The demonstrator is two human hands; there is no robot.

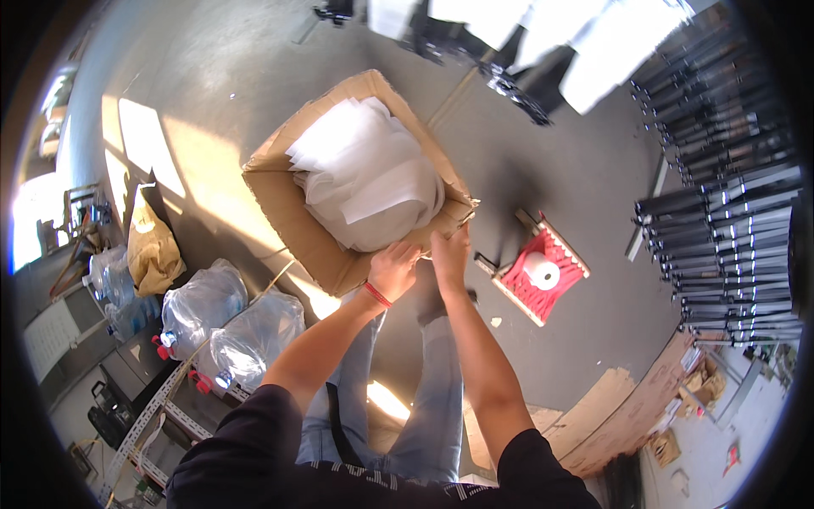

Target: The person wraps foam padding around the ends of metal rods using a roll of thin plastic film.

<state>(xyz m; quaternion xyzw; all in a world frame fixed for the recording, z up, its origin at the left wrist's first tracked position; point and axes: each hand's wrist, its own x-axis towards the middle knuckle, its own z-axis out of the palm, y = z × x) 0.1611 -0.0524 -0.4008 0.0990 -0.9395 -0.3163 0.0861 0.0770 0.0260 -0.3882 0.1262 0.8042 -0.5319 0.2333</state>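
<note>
dark shirt [254, 450], pale lettering [360, 472]; left grip [393, 271], right grip [450, 254] both pinching near edge of cardboard box [288, 216].

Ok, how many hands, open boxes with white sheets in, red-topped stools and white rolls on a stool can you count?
Hands (left hand, right hand): 2
Open cardboard box with white sheets: 1
Red-topped stool: 1
White roll on it: 1
Total: 5

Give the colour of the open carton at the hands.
The carton is plain brown; it shows best in the head view, the only one here.
</note>
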